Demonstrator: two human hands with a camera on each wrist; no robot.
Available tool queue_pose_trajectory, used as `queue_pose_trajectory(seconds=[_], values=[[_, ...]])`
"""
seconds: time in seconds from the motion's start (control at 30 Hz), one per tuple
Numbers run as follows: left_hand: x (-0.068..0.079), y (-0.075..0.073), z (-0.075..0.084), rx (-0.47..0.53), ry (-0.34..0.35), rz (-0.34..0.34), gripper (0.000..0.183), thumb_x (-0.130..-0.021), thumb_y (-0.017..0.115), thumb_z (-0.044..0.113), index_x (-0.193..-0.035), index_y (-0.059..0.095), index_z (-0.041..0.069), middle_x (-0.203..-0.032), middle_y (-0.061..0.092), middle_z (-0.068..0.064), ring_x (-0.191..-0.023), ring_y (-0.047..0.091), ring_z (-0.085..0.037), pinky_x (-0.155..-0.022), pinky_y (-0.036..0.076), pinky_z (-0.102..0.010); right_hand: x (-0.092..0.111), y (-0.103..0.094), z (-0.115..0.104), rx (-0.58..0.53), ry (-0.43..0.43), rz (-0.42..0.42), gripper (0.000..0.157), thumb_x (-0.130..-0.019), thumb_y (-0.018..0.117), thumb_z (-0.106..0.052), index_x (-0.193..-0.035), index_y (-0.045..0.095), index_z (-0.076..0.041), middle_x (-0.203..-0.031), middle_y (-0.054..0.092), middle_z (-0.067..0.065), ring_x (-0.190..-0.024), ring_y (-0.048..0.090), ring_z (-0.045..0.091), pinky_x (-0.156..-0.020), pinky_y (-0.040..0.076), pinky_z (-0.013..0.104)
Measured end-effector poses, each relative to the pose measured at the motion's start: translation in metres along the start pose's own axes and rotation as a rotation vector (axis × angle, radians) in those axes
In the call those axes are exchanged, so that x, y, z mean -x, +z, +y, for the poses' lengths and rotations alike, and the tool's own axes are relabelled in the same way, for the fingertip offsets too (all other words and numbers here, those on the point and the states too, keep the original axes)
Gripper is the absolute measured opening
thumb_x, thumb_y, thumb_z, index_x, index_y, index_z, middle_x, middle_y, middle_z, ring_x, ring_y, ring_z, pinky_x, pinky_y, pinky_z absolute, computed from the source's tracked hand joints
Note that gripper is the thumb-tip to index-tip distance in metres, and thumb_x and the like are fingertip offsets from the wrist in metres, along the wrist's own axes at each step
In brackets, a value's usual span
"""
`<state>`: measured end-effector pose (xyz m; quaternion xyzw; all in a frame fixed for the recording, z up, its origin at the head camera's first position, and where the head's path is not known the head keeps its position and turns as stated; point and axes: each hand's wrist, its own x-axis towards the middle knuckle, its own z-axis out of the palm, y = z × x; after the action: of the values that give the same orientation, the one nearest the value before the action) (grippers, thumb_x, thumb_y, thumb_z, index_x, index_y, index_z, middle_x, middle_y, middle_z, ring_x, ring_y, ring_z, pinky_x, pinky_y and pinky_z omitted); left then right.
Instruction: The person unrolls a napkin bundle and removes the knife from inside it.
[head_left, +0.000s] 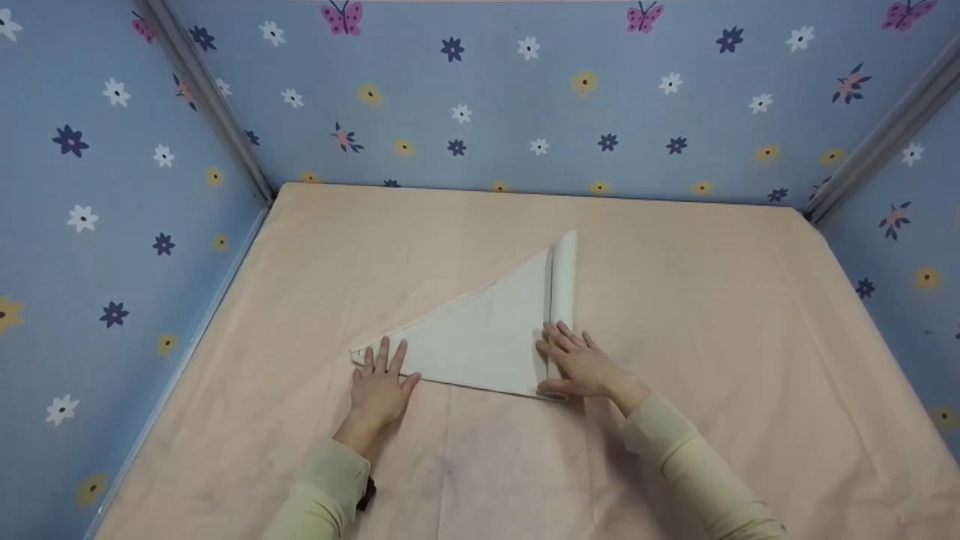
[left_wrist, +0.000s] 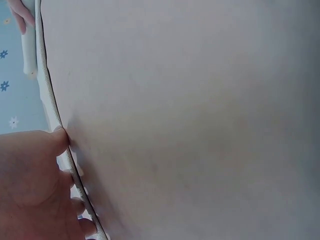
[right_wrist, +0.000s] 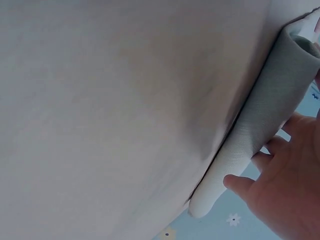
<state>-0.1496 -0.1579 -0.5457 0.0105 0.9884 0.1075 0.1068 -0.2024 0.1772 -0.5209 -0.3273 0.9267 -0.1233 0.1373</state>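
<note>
A white cloth point(head_left: 480, 330), folded into a rough triangle, lies on the table. Its right side is turned over into a thick roll point(head_left: 564, 277) that tapers at the far tip. My left hand point(head_left: 381, 391) rests on the cloth's narrow left end with fingers spread and the thumb at the near edge. Across the near part of the roll lies my right hand point(head_left: 589, 369), fingers extended over it onto the flat cloth. The right wrist view looks into the hollow end of the roll point(right_wrist: 260, 110), with the right hand point(right_wrist: 292, 172) alongside.
A peach-coloured cover point(head_left: 712, 315) spreads over the table, with faint creases. Blue flowered panels point(head_left: 480, 97) stand at the back and both sides, joined by grey metal posts point(head_left: 217, 97) at the corners.
</note>
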Motion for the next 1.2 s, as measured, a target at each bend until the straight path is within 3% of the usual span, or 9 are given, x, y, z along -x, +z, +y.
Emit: queue_pose_trajectory(seconds=[0.23,1.2], values=[[0.000,0.000,0.000,0.036,0.013,0.001,0.062,-0.094,0.032,0.044,-0.143,0.013,0.010,-0.146,0.003,-0.020,-0.130,0.002,-0.043,-0.099,0.012,-0.060,0.005,-0.004,0.003,-0.029,-0.004,0.006,0.075,-0.081,0.053,-0.054,-0.137,0.034,-0.008,-0.147,0.011,0.014,-0.133,0.006,0.031,-0.100,0.010,0.058],[0.000,0.000,0.001,0.013,0.007,-0.003,0.062,-0.094,0.030,0.045,-0.143,0.012,0.011,-0.146,0.003,-0.019,-0.130,0.002,-0.042,-0.099,0.013,-0.060,0.022,-0.009,0.019,-0.154,-0.023,0.068,0.073,-0.078,0.062,-0.048,-0.134,0.039,-0.008,-0.145,0.016,0.017,-0.132,0.012,0.035,-0.099,0.014,0.058]])
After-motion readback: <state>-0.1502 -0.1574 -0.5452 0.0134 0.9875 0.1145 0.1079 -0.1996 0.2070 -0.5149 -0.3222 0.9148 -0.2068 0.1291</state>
